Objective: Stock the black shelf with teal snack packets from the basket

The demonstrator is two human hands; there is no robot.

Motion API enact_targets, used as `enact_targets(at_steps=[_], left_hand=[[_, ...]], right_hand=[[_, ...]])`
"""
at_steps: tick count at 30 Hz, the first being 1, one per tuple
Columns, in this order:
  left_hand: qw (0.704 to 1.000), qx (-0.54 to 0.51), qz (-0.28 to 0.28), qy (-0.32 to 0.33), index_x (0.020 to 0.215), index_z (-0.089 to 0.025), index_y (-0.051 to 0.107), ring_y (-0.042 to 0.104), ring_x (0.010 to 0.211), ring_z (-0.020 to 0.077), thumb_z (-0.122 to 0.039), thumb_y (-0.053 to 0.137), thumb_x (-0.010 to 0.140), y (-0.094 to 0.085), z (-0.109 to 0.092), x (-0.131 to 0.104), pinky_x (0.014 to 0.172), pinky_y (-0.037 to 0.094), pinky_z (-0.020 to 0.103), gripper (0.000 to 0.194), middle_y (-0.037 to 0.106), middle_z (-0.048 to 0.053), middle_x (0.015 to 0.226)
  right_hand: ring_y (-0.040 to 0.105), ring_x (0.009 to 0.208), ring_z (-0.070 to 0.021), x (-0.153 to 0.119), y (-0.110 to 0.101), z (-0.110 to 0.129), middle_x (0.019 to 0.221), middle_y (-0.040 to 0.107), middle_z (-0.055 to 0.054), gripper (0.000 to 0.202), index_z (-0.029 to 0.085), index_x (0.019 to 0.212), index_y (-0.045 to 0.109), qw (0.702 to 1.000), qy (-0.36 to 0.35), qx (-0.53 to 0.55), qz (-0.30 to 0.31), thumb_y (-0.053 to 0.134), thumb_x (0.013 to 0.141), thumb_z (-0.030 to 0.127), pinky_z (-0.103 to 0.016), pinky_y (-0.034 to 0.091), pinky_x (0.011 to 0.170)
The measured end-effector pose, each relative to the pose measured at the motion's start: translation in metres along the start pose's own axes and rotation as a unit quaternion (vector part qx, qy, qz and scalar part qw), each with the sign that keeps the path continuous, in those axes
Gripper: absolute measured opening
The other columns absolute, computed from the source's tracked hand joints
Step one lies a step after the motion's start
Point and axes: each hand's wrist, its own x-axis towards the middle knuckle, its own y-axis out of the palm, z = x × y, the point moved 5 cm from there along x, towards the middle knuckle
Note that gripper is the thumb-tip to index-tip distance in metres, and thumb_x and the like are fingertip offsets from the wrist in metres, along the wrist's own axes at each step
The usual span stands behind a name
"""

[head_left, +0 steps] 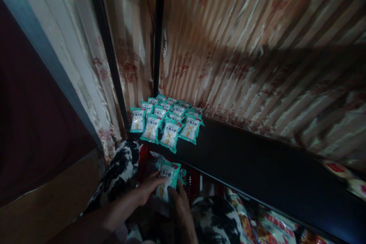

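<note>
Head view, shelf: a dark shelf board (257, 160) is seen running from a black upright post (158, 34), backed by a striped, flowered curtain (257, 45).
Head view, stacked packets: teal-and-white snack packets (168, 120) are laid in overlapping rows at the left end of the shelf, tight against the post, faces up; the arrangement reads as a display kept neat and pushed into the corner.
Head view, held packet: one more teal packet (167, 179) is held below the shelf edge, in front of the rows, above a black-and-white patterned cloth (120, 175).
Left hand: the left hand (148, 188) is spread flat, fingers extended over the packet's left side, touching it rather than clenched.
Right hand: the right hand (180, 204) is curled loosely at the packet's lower right edge; a grip appears likely, but the fingertips are too dim to be judged.
Below the shelf: red-and-white wrapped goods (274, 228) are seen on a lower level.
</note>
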Motion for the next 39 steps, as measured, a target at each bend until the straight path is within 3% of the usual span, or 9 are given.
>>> enact_targets(at_steps=[4,7,11,16,21,24,28,32,39], left_hand=[[0.993,0.094,-0.032,0.068,0.121,-0.018,0.055,0.058,0.11,0.0259,-0.042,0.073,0.064,0.0,-0.015,-0.007,0.092,0.046,0.034,0.065,0.063,0.009,0.119],[0.975,0.173,-0.028,0.136,0.125,-0.014,0.051,0.05,0.12,0.0276,-0.042,0.07,0.066,0.007,-0.026,-0.009,0.102,0.039,0.035,0.069,0.057,0.012,0.127],[0.955,0.235,-0.007,0.18,0.121,-0.015,0.054,0.052,0.118,0.0286,-0.043,0.068,0.067,0.018,-0.033,-0.009,0.101,0.04,0.037,0.063,0.06,0.011,0.123],[0.939,0.283,0.004,0.197,0.12,-0.016,0.054,0.057,0.11,0.0261,-0.042,0.062,0.072,0.028,-0.043,-0.014,0.095,0.044,0.034,0.056,0.064,0.009,0.116],[0.94,0.281,-0.003,0.192,0.127,-0.013,0.048,0.049,0.122,0.0269,-0.045,0.058,0.074,0.029,-0.046,-0.012,0.102,0.038,0.035,0.062,0.056,0.012,0.129],[0.947,0.256,0.024,0.194,0.128,-0.016,0.048,0.049,0.121,0.0255,-0.045,0.053,0.079,0.031,-0.046,-0.008,0.102,0.038,0.036,0.058,0.056,0.009,0.13],[0.945,0.239,0.057,0.218,0.124,-0.019,0.05,0.053,0.115,0.0236,-0.04,0.054,0.079,0.035,-0.049,-0.007,0.098,0.041,0.034,0.051,0.06,0.005,0.124],[0.938,0.245,0.042,0.241,0.12,-0.018,0.053,0.054,0.114,0.0241,-0.039,0.055,0.078,0.039,-0.053,-0.005,0.098,0.041,0.034,0.047,0.062,0.005,0.12],[0.932,0.25,0.028,0.262,0.115,-0.018,0.054,0.056,0.109,0.0236,-0.043,0.057,0.076,0.054,-0.062,-0.002,0.096,0.042,0.033,0.047,0.064,0.006,0.116]], right_hand=[[0.047,0.124,-0.0261,-0.01,-0.001,0.015,0.129,0.057,-0.006,0.065,0.023,0.13,0.052,0.999,-0.008,0.048,0.009,0.064,0.07,0.046,-0.035,0.04,0.1],[0.048,0.124,-0.026,-0.015,-0.001,0.025,0.129,0.057,-0.005,0.07,0.024,0.131,0.049,0.997,-0.009,0.07,0.027,0.067,0.069,0.051,-0.035,0.041,0.099],[0.056,0.113,-0.0296,-0.013,-0.005,0.03,0.12,0.063,-0.009,0.076,0.02,0.127,0.054,0.998,-0.02,0.066,0.004,0.072,0.062,0.054,-0.038,0.046,0.092],[0.061,0.104,-0.0277,-0.01,-0.01,0.03,0.114,0.066,-0.009,0.073,0.018,0.124,0.055,0.998,-0.035,0.041,-0.031,0.07,0.064,0.056,-0.035,0.049,0.088],[0.055,0.115,-0.0291,-0.008,-0.019,0.027,0.124,0.06,-0.011,0.086,0.015,0.131,0.048,0.993,-0.014,0.034,-0.11,0.07,0.061,0.059,-0.034,0.048,0.09],[0.057,0.112,-0.0289,-0.006,-0.017,0.027,0.122,0.062,-0.011,0.089,0.015,0.136,0.041,0.994,-0.007,0.06,-0.088,0.068,0.063,0.059,-0.035,0.051,0.086],[0.062,0.103,-0.0287,-0.006,-0.016,0.031,0.113,0.067,-0.01,0.077,0.016,0.13,0.05,0.994,-0.027,0.079,-0.077,0.067,0.066,0.055,-0.035,0.053,0.079],[0.063,0.099,-0.0285,-0.008,-0.018,0.036,0.108,0.069,-0.008,0.067,0.019,0.125,0.055,0.992,-0.053,0.081,-0.081,0.066,0.068,0.053,-0.036,0.054,0.078],[0.063,0.098,-0.028,-0.006,-0.028,0.052,0.108,0.068,-0.009,0.066,0.017,0.118,0.059,0.994,-0.034,0.043,-0.095,0.064,0.067,0.059,-0.033,0.052,0.078]])
